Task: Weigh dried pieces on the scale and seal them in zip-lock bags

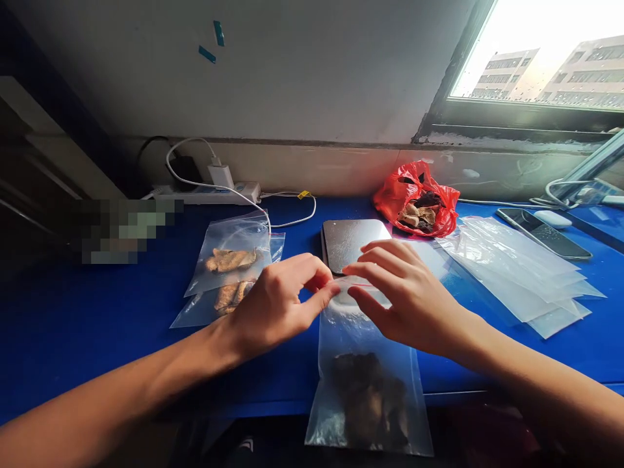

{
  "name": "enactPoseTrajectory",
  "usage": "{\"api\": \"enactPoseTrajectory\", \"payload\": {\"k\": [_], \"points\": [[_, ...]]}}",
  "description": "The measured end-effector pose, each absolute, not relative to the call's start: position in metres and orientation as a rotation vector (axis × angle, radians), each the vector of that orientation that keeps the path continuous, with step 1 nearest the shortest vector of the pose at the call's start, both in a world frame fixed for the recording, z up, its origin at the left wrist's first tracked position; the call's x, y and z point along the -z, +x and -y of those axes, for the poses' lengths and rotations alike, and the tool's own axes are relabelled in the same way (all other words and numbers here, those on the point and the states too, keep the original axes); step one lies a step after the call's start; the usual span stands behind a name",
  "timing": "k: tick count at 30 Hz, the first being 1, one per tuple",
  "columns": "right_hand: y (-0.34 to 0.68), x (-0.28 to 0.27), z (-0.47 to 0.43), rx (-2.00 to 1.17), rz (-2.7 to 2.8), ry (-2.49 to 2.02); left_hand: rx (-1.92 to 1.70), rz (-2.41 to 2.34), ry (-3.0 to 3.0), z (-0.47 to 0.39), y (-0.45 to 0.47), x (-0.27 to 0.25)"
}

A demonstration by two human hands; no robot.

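A clear zip bag [373, 331] hangs down over the table's front edge, with dark dried pieces [373, 400] at its bottom. My left hand [287, 296] pinches the left end of its top strip between thumb and fingers. Over the right part of the same strip is my right hand [400, 289], its fingers spread and apart; whether a fingertip touches the plastic I cannot tell. Just behind the bag's top lies a flat digital scale [353, 240] with a metal plate, nothing on it.
Two zip bags [229, 260] holding brown dried pieces lie at left. A red plastic bag [385, 195] of dried pieces stands at the back. Flat zip bags [517, 260], a phone [546, 231] and a white case [553, 219] lie right. Cables run from a power strip [205, 194].
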State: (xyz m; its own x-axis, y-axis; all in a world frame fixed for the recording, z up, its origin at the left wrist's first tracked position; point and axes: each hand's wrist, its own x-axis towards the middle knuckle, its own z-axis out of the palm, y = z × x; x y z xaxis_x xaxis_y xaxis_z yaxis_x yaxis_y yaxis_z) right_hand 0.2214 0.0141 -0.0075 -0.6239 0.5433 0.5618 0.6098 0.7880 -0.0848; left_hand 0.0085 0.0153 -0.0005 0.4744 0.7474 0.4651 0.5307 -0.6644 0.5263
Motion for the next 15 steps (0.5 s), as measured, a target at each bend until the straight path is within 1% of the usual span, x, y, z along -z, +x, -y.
{"api": "enactPoseTrajectory", "payload": {"k": [4,15], "points": [[0.2192,0.0072,-0.0131,-0.025,2.417,-0.793,-0.988,-0.991,2.474,-0.0111,0.01,-0.0023],[0.2114,0.0091,-0.0089,-0.003,2.383,-0.785,-0.97,-0.976,2.572,-0.0082,0.0131,0.0031]]}}
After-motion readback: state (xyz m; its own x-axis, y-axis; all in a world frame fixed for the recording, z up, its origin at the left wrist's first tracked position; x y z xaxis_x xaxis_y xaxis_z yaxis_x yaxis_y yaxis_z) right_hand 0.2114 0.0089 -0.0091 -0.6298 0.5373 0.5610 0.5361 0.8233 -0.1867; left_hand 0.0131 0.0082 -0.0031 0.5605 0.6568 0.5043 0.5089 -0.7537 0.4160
